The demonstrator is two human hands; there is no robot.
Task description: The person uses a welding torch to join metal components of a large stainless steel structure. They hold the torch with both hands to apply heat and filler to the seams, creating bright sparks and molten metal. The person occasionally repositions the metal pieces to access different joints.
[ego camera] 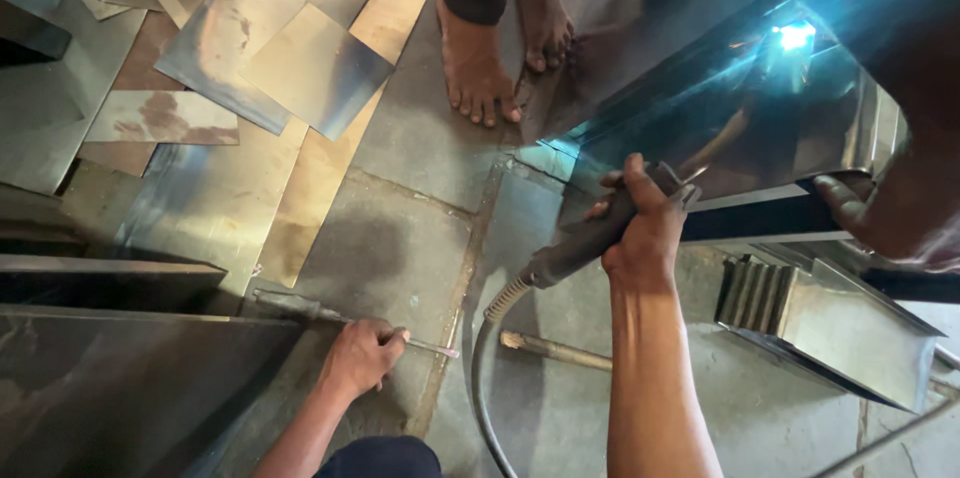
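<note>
My right hand (643, 230) grips a dark welding torch (575, 248) with its head against a shiny steel sheet structure (740, 108). A grey hose (484, 378) runs down from the torch toward me. A bright blue-white glare (795, 35) shows on the sheet at the upper right. Low on the concrete floor, my left hand (362, 355) is closed on a thin metal rod (432, 346) that lies almost flat, with its tip pointing right.
Another person's bare feet (480, 63) stand at the top centre. Another hand (848, 203) rests on the structure's right side. Loose metal sheets (300, 63) cover the floor at upper left. A dark panel (120, 378) is at lower left and a wooden handle (555, 350) lies on the floor.
</note>
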